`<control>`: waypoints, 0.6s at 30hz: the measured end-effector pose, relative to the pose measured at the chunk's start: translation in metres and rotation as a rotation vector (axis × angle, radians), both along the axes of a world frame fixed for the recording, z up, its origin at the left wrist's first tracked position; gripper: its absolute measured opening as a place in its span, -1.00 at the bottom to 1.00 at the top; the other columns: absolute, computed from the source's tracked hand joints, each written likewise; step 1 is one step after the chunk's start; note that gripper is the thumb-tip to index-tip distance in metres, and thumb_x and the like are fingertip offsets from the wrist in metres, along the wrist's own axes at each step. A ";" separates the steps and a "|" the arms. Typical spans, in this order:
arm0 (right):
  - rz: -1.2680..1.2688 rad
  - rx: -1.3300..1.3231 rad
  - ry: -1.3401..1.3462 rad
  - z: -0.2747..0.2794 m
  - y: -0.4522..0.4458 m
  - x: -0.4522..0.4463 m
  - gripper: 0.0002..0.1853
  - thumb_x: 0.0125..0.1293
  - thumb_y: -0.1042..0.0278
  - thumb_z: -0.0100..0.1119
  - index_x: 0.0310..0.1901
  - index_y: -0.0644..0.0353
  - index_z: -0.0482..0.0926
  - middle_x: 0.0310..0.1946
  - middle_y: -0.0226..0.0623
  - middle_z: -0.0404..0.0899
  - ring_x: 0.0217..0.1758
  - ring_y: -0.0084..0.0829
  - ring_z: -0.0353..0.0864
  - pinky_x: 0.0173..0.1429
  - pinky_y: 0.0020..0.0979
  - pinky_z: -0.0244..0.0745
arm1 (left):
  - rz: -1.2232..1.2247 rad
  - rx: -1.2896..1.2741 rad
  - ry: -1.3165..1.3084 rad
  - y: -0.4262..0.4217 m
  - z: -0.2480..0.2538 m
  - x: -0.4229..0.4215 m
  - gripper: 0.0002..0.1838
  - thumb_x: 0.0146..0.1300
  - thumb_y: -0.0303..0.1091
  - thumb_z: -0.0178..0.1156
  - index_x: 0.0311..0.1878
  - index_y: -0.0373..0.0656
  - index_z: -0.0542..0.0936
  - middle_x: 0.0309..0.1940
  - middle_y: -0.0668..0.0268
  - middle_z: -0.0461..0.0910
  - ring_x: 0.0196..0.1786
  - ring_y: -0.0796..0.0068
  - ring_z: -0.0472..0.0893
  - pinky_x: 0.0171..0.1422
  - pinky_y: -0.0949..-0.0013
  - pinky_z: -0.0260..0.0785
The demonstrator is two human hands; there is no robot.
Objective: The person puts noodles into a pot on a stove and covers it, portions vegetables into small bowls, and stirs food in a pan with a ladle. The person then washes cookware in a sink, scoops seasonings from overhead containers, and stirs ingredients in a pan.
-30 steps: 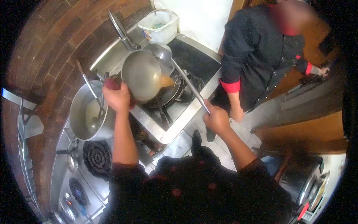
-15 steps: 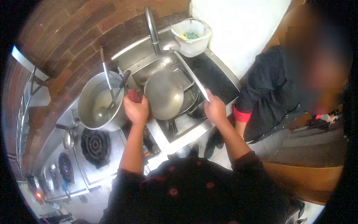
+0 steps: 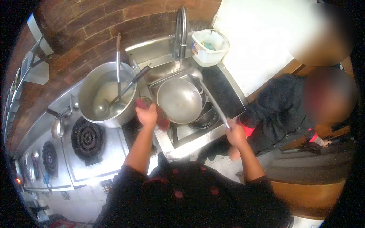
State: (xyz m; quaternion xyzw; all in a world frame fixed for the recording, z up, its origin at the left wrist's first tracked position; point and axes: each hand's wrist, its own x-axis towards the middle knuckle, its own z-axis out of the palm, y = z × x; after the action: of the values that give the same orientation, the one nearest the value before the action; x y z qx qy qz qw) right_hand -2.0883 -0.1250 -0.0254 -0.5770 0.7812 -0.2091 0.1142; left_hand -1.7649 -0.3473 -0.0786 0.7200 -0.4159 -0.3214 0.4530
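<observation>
Metal wok (image 3: 178, 99), round and pale grey inside, with its inner face turned toward the viewer, lying between the two hands and over the steel sink (image 3: 161, 73); clock directions are reckoned from the wok's centre, with 12 at the top of the view. Left hand (image 3: 147, 114), at 8 o'clock, is clenched around a red cloth (image 3: 144, 102) near the wok's rim; whether a handle lies within the cloth cannot be told. Right hand (image 3: 236, 135), farther out at 4 o'clock, grasps the end of a long ladle (image 3: 215, 99), whose shaft slants up just beside the wok toward its bowl at 1 o'clock; contact between bowl and rim cannot be made out. Dark pan (image 3: 207, 117) sits partly beneath the wok, at 4 o'clock. Curved tap (image 3: 182, 32) stands at 12 o'clock, and a white tub (image 3: 210, 57) at 1 o'clock. Large pot (image 3: 118, 122), at 9 o'clock and near the left hand, contains pale liquid (image 3: 104, 91) and two utensils, one with a brown handle (image 3: 118, 42), the other with a black handle (image 3: 141, 74). Black burner (image 3: 87, 136) lies well apart at 8 o'clock. Co-worker in a dark jacket (image 3: 279, 108) stands at 3 o'clock, one bare hand (image 3: 234, 153) just below the right hand.
</observation>
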 end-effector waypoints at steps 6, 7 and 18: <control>-0.298 0.382 -0.863 0.041 0.019 0.044 -0.69 0.37 0.42 0.02 0.12 0.17 0.53 -0.55 -0.36 0.49 -0.65 -0.46 0.49 -0.54 -0.35 0.47 | -0.002 0.098 -0.083 -0.031 -0.013 -0.010 -0.24 -0.08 -0.09 0.39 0.09 -0.48 0.40 0.02 -0.18 0.54 0.12 -0.12 0.54 0.28 0.12 0.35; -0.274 0.304 -0.981 0.030 0.019 0.046 -0.78 0.39 0.36 0.01 -0.01 0.21 0.56 -0.58 -0.40 0.43 -0.74 -0.56 0.41 -0.67 -0.49 0.37 | -0.023 0.126 -0.099 -0.033 -0.013 -0.011 -0.25 -0.08 -0.10 0.38 0.10 -0.46 0.42 0.02 -0.16 0.55 0.11 -0.08 0.55 0.26 0.14 0.36; -0.145 0.452 -0.990 0.050 -0.013 0.087 -0.79 0.40 0.27 0.03 -0.14 0.23 0.55 -0.64 -0.44 0.43 -0.74 -0.58 0.38 -0.66 -0.49 0.27 | -0.208 0.139 0.138 -0.032 -0.007 -0.025 -0.26 -0.04 -0.29 0.31 0.27 -0.34 0.41 0.00 0.05 0.62 0.00 0.22 0.63 0.07 0.27 0.45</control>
State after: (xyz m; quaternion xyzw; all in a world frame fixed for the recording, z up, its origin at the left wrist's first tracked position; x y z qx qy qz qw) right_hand -2.0017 -0.1382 0.0250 -0.3152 0.6975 -0.2900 0.5745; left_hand -1.7902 -0.3791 -0.0861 0.6790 -0.4329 -0.4432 0.3939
